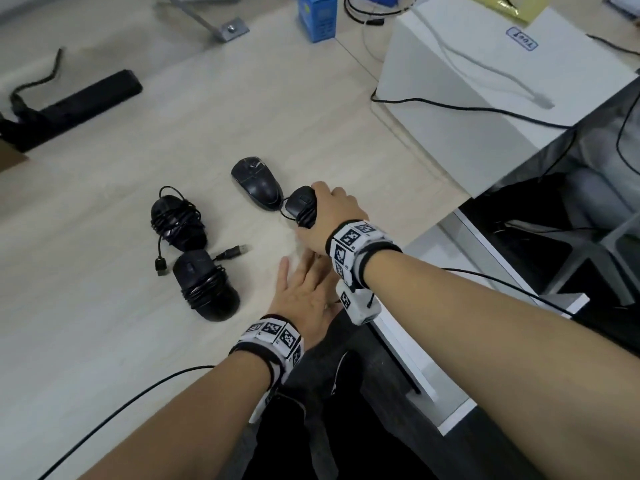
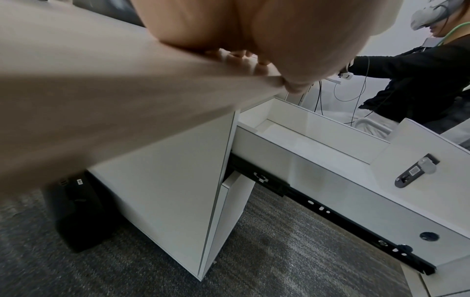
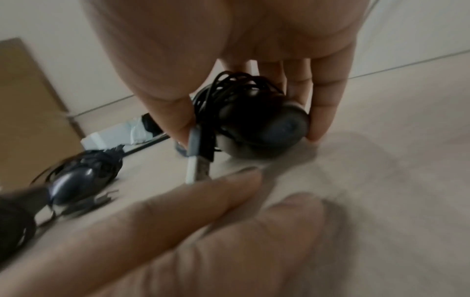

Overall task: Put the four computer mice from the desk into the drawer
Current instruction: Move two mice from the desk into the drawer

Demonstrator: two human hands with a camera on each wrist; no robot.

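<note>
Several black computer mice lie on the pale wooden desk point(image 1: 104, 323). My right hand point(image 1: 330, 216) grips a small mouse wrapped in its cable point(image 1: 302, 204), thumb and fingers around it point(image 3: 257, 120), its plug hanging down. A larger mouse point(image 1: 256, 183) lies just left of it. Two more cable-wrapped mice lie further left, one point(image 1: 178, 220) behind the other point(image 1: 206, 289). My left hand point(image 1: 304, 292) rests flat on the desk near its front edge, fingers straight. The white drawer point(image 2: 318, 148) stands pulled out below the desk edge, with nothing seen inside.
A white box point(image 1: 485, 81) with cables over it sits at the desk's right. A blue carton point(image 1: 317, 15) stands at the back, a black folded umbrella point(image 1: 69, 105) at the left. Another person point(image 2: 419, 80) stands beyond the drawer.
</note>
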